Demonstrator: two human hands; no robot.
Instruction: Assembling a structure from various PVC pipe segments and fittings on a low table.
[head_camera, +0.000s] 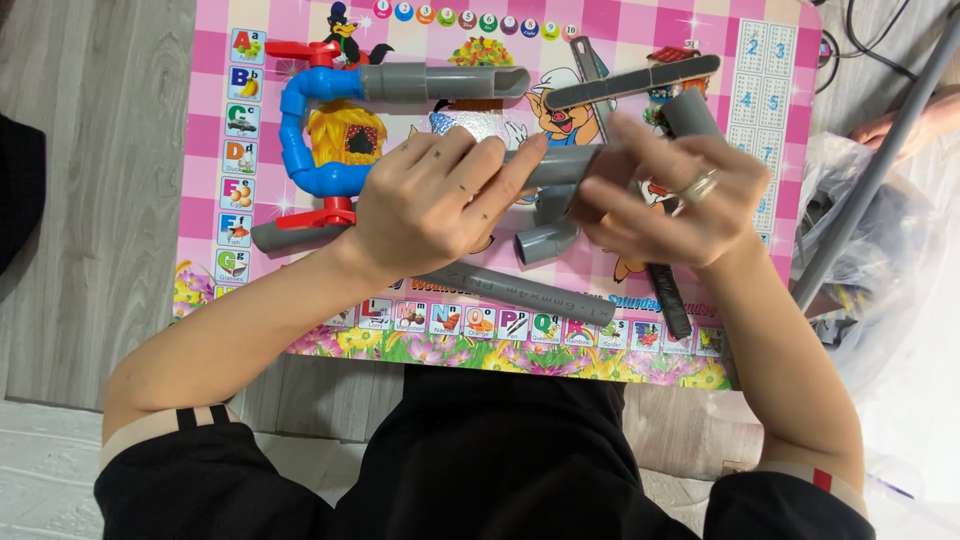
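Observation:
Both my hands meet over the middle of a pink children's table (210, 120). My left hand (430, 200) grips a short grey pipe piece (560, 165) from the left. My right hand (670, 200), wearing a ring, closes on the same grey pipe assembly from the right, with a grey tee fitting (548, 238) hanging below it. Another grey pipe end (690, 112) sticks out above my right hand.
A blue valve assembly (310, 135) with red handles joins a grey pipe (445, 82) at the table's back left. A long grey pipe (530, 292) lies near the front edge. A dark flat file (630, 82) lies at the back right. A plastic bag (870, 230) sits to the right.

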